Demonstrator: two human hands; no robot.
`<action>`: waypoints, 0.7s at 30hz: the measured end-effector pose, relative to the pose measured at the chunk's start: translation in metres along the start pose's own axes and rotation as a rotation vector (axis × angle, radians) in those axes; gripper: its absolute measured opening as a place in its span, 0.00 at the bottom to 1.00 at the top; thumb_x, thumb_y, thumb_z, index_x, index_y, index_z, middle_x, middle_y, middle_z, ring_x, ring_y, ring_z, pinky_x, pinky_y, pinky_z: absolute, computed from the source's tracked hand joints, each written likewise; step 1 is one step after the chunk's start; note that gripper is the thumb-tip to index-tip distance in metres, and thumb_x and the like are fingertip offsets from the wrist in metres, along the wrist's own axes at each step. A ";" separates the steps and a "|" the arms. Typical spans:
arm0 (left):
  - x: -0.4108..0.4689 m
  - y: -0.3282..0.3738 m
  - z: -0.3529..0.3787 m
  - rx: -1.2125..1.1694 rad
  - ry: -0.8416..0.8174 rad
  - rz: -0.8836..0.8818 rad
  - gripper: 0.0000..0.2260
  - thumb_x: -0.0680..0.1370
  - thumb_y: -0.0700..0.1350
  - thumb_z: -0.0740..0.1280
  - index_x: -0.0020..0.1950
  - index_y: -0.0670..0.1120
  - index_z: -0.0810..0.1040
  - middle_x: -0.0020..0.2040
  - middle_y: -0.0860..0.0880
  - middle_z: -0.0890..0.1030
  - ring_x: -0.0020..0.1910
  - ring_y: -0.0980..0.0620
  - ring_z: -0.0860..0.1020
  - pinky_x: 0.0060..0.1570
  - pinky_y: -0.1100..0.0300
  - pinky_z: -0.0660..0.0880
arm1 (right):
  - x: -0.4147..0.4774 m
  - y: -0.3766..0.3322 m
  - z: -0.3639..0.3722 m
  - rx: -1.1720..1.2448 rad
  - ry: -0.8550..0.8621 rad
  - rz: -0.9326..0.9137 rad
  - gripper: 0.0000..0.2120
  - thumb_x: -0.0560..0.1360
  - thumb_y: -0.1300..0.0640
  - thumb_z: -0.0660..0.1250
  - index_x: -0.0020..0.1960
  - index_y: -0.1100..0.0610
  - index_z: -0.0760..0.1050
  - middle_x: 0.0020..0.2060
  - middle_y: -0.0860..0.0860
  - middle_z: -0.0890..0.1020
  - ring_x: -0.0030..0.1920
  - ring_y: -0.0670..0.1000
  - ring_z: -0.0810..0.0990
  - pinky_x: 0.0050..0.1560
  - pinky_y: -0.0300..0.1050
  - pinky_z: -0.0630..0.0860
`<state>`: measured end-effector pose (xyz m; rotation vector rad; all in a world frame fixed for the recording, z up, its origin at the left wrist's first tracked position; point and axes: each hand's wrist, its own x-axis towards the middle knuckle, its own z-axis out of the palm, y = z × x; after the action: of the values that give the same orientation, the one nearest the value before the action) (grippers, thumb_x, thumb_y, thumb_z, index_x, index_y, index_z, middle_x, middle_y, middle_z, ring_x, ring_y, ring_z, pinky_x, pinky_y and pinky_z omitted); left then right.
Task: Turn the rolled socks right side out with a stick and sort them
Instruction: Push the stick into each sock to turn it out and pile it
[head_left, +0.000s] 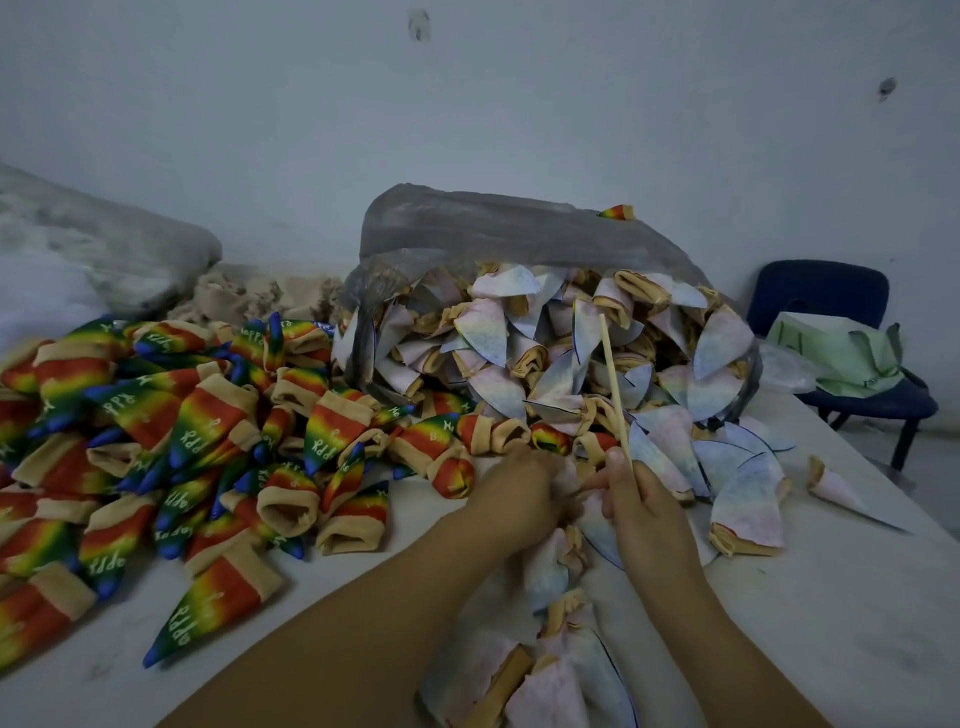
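My right hand (641, 506) grips a thin wooden stick (614, 387) that rises up and slightly left over the sock heap. My left hand (517, 488) is curled round a pale inside-out sock (569, 486) held between both hands. A grey plastic bag (498, 234) spills pale inside-out socks (540, 364) toward me. Left of it lies a pile of rainbow-striped socks (171, 441) with tan cuffs, right side out. Several pale socks (558, 670) lie below my wrists.
A white table (841, 613) carries everything. A dark blue chair (831, 312) with green fabric (841, 358) on its seat stands at the right. A large grey sack (104, 249) and beige cloth lie at the back left, against the wall.
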<state>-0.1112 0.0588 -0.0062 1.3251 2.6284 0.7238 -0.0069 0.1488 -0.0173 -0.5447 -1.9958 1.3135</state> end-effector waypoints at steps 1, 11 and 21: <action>-0.001 -0.002 0.003 -0.025 0.023 -0.011 0.13 0.80 0.48 0.66 0.60 0.42 0.79 0.57 0.42 0.80 0.58 0.43 0.76 0.58 0.52 0.73 | 0.000 0.000 0.000 0.009 0.000 -0.001 0.24 0.77 0.43 0.53 0.42 0.62 0.74 0.30 0.52 0.73 0.29 0.41 0.71 0.30 0.30 0.66; -0.027 -0.025 -0.016 -0.293 0.491 0.022 0.09 0.82 0.43 0.65 0.56 0.46 0.85 0.51 0.53 0.84 0.50 0.53 0.81 0.50 0.57 0.76 | -0.002 -0.004 0.000 0.017 -0.002 0.033 0.23 0.75 0.39 0.52 0.40 0.54 0.76 0.30 0.47 0.75 0.31 0.41 0.72 0.36 0.39 0.65; -0.054 -0.012 -0.001 -0.195 0.706 0.398 0.11 0.78 0.36 0.70 0.59 0.41 0.83 0.61 0.47 0.82 0.62 0.54 0.79 0.65 0.65 0.72 | 0.001 -0.017 0.004 0.646 -0.257 0.326 0.22 0.76 0.42 0.60 0.52 0.60 0.77 0.32 0.61 0.70 0.18 0.43 0.55 0.17 0.33 0.54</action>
<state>-0.0869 0.0100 -0.0169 1.8079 2.6528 1.7362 -0.0101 0.1399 -0.0024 -0.4068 -1.5643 2.2011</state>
